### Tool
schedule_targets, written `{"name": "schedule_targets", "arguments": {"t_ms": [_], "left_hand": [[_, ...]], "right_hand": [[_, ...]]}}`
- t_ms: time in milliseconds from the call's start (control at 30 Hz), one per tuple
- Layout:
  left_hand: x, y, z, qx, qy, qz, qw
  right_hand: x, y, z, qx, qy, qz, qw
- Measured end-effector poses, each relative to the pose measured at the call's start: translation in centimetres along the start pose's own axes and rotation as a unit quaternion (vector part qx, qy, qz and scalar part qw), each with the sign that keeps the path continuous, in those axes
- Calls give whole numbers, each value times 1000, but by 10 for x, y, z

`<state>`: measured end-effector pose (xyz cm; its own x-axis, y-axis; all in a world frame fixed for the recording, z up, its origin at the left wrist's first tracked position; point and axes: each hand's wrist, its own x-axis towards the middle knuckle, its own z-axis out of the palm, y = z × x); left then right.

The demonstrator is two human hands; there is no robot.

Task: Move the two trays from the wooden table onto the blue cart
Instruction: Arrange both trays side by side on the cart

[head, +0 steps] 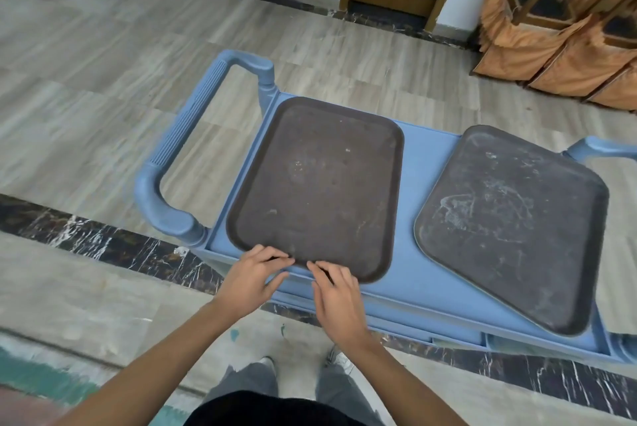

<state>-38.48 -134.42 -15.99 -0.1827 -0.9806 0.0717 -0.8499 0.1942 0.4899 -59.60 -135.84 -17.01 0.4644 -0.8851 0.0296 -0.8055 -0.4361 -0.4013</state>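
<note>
Fingertips of both my hands rest on the near rim of the brown tray (315,184), loosely spread and not clamped round it: my left hand (250,282) at the edge, my right hand (336,294) just beside it. It lies flat on the blue cart (427,163) near the handle (182,139), leaving room, I judge, for the grey tray (510,225), which sits skewed at the far end, one corner over the cart's edge
</note>
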Motion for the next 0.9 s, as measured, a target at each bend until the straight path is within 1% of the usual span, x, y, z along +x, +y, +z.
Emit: {"name": "schedule_targets", "arguments": {"t_ms": [100, 233, 300, 467, 667, 800, 900], "left_hand": [[-6, 2, 6, 2, 41, 12, 999], [-15, 2, 12, 18, 50, 20, 998], [-17, 2, 12, 31, 58, 26, 998], [-17, 0, 12, 50, 67, 47, 995], [-15, 1, 15, 57, 65, 46, 995], [-7, 7, 10, 44, 55, 17, 997], [10, 19, -2, 58, 43, -4, 997]], "right_hand": [[-6, -6, 0, 10, 22, 19, 1000], [-13, -13, 2, 28, 69, 41, 996], [-14, -16, 2, 33, 81, 48, 995], [-15, -16, 3, 41, 72, 60, 995], [-15, -14, 5, 59, 70, 64, 994], [-13, -6, -4, 76, 64, 53, 994], [-16, 10, -18, 62, 93, 64, 992]]}}
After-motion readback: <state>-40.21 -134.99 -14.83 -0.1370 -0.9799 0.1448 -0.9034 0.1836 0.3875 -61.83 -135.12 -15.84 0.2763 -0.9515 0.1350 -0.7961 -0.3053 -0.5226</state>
